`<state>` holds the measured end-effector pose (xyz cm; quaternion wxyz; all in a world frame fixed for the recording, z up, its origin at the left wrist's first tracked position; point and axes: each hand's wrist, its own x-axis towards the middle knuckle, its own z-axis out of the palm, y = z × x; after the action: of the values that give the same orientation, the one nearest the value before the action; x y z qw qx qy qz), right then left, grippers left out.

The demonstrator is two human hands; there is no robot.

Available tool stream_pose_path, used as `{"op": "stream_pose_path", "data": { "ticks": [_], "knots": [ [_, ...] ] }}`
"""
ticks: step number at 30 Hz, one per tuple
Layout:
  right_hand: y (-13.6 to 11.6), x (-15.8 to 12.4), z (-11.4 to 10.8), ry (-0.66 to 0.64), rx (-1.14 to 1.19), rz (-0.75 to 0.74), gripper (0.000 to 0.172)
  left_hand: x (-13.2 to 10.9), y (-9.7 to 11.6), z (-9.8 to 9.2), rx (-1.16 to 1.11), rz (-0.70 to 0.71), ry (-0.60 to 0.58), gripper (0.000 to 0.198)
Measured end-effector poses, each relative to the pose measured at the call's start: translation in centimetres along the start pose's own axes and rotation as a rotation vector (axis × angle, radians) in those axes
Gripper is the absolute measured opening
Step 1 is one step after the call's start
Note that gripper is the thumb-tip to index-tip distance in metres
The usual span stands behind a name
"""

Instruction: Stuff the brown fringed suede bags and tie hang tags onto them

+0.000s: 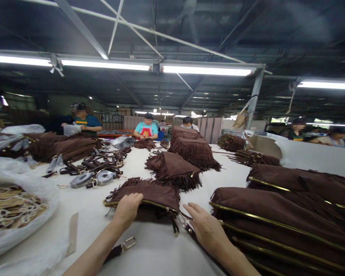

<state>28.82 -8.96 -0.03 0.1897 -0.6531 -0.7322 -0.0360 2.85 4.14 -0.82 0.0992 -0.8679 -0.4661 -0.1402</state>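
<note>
We see the left hand [128, 210] gripping the zipped edge of a dark brown, suede-like fringed bag [152, 191] on the flat white bench [158, 257], likely to steady it. The right hand [204, 224] has its fingers stretched beside a dark brown, leather-like strap [194, 236]; we can't tell if they grip it. We note a pile of soft brown gold-zipped bags [258, 201] just rightward, probably for easy reach.

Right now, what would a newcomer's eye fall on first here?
Probably the stack of brown bags with gold-coloured zips, lower right. Then the fringed bag in the centre foreground, with the left hand on it and the right hand near its right end. Overhead, bright tube lights cross the view.
</note>
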Motion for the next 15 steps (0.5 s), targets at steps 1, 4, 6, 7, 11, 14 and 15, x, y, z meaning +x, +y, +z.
{"op": "stream_pose_path", "data": {
  "ticks": [1,4,6,7,11,14,15],
  "knots": [
    [-0.4,1.0,1.0,0.005,0.001,-0.021,0.057,-0.4,-0.4,-0.3,-0.028,-0.011,0.012,0.021],
    [-1.6,2.9,3.6,0.006,0.048,-0.104,0.063,-1.7,-1.3,-1.1,-0.097,-0.030,-0.012,0.021],
    [-2.1,3.2,5.2,0.017,0.051,-0.135,0.057,-2.9,-1.1,-1.7,-0.117,-0.020,-0.027,0.023],
    [-2.2,3.2,6.0,0.022,0.043,-0.142,0.055,-3.6,-0.7,-2.0,-0.125,-0.014,-0.020,0.025],
    [-1.9,2.9,8.3,0.035,0.021,-0.134,0.050,-5.7,3.5,-2.6,-0.227,-0.053,0.005,0.016],
    [-1.4,3.0,9.3,0.054,0.032,-0.143,0.048,-5.5,7.1,-1.3,-0.312,-0.112,-0.222,0.038],
    [-1.1,3.1,9.6,0.053,0.038,-0.157,0.047,-5.0,7.9,-0.7,-0.331,-0.159,-0.284,0.047]
  ]
}}
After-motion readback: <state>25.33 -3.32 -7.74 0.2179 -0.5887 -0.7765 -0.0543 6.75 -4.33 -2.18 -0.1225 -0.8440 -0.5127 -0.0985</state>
